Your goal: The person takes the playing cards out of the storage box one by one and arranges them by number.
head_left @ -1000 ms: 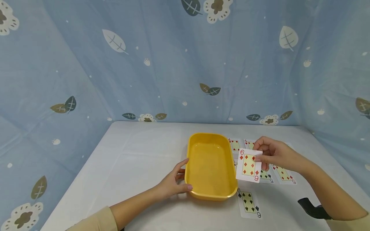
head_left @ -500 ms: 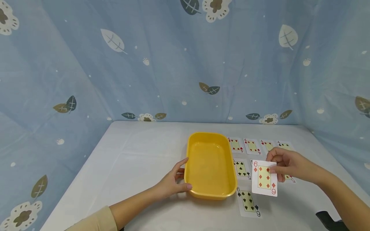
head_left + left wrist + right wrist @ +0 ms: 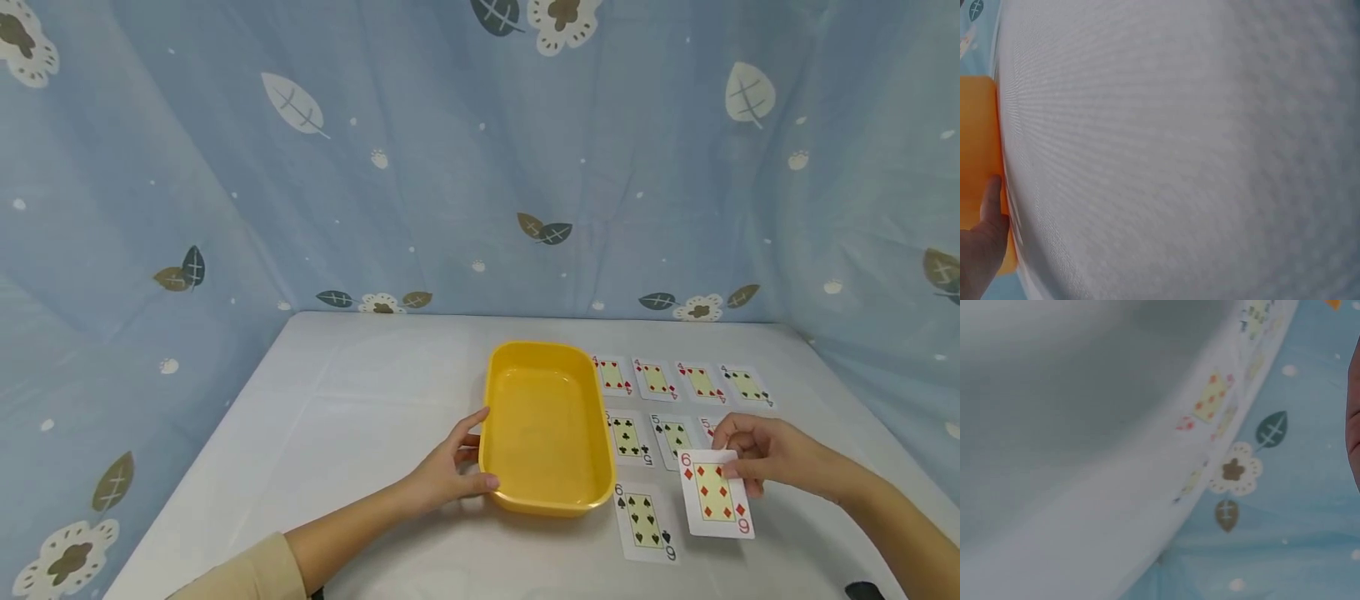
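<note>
My right hand (image 3: pixel 768 454) pinches a six of diamonds (image 3: pixel 715 493) by its upper right edge, face up and tilted, low over the table. Just left of it lies a six of spades (image 3: pixel 645 523). Behind the hand are a five of clubs (image 3: pixel 625 438), a five of spades (image 3: pixel 673 433) and a five with red pips (image 3: pixel 707 427), mostly hidden by the hand. My left hand (image 3: pixel 450 475) rests against the left side of a yellow plastic basin (image 3: pixel 600 500), thumb at the near corner; in the left wrist view its fingers (image 3: pixel 991 200) touch the outer wall.
A row of fours (image 3: pixel 655 380) lies at the back right, beside the basin. White cloth covers the table (image 3: pixel 375 375). Blue patterned fabric (image 3: pixel 450 167) hangs behind and at both sides. A black object (image 3: pixel 864 590) shows at the lower right edge.
My right hand has carried the six of diamonds from beside the basin rightward and toward me, lower now, uncovering the fours and the five of spades. My left hand and the basin have stayed put.
</note>
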Available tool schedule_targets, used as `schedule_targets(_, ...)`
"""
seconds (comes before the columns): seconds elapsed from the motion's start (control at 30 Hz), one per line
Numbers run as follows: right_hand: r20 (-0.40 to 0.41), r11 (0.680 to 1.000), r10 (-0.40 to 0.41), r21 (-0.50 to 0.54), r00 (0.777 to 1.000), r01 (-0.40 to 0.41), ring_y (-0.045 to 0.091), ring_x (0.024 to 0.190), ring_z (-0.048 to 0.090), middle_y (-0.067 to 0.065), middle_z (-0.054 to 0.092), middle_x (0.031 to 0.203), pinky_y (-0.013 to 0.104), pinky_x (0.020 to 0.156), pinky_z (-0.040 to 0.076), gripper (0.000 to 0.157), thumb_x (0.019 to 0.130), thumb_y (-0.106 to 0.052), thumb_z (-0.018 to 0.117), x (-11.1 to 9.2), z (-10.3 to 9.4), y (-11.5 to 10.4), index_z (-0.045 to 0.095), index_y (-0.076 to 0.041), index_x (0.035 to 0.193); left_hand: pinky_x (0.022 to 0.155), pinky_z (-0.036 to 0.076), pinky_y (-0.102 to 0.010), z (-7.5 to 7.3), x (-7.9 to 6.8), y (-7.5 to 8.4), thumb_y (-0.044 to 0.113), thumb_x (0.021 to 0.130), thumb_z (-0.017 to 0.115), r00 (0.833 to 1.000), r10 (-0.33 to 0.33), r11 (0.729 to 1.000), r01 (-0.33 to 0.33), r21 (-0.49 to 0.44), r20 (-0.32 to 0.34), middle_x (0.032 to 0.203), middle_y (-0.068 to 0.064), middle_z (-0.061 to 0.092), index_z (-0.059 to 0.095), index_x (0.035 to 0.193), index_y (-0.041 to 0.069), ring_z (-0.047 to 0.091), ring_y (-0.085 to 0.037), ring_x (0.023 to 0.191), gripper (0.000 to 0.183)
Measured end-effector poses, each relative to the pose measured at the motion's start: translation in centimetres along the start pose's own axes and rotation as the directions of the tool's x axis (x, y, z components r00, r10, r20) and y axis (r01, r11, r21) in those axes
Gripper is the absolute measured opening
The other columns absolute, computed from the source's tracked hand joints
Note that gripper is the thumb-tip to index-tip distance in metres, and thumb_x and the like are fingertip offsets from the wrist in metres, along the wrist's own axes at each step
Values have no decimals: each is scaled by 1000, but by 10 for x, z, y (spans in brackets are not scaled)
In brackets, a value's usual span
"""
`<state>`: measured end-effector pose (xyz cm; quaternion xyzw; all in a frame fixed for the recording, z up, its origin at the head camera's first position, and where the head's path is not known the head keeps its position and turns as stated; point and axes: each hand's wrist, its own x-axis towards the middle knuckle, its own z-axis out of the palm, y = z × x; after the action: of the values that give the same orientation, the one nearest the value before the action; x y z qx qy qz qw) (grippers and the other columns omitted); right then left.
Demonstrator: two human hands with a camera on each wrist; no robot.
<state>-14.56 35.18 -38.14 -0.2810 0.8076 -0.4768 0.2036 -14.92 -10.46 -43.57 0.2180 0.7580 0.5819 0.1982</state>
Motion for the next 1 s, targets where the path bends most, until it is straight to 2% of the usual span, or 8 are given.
schedule_targets(0.3,36,996,73,41,997,-74,20,50,58,8,59,69,28,48,50,15,86,-3,58,-9,9,18,50,-7,98,97,41,-44,0,0,0,38,77,70,1000,5,1000,-5,-2,-3,129,-16,39,12,145,27,43,-31,122,91)
schedule_targets(0.47,42,992,93,77,995,-96,21,51,58,10,59,71,28,49,50,14,86,-4,58,-11,11,26,50,-6,97,93,45,-38,1,0,-1,37,77,70,1000,11,1000,-11,-18,2,129,-16,39,12,146,26,43,-32,122,90)
schedule_targets(0.63,64,989,101,105,993,-108,14,52,59,5,61,71,29,47,51,14,85,-4,59,-11,14,34,50,-4,96,91,46,-36,1,0,-2,37,77,70,1000,12,1000,-12,-22,-2,129,-16,39,12,146,26,44,-32,121,90)
schedule_targets(0.77,53,991,118,65,992,-121,11,51,59,-1,61,71,29,46,51,16,84,-7,61,-11,18,38,50,-3,96,91,46,-39,1,1,-2,36,77,70,1000,18,1000,-18,-4,-10,128,-16,39,12,146,26,45,-32,121,90)
schedule_targets(1.0,0,986,162,-43,987,-162,14,48,57,-1,57,68,28,43,49,21,83,-14,65,-11,23,40,50,-5,95,93,44,-41,0,0,-1,36,78,70,1000,16,1000,-16,1,-7,129,-16,40,12,146,26,44,-32,121,90)
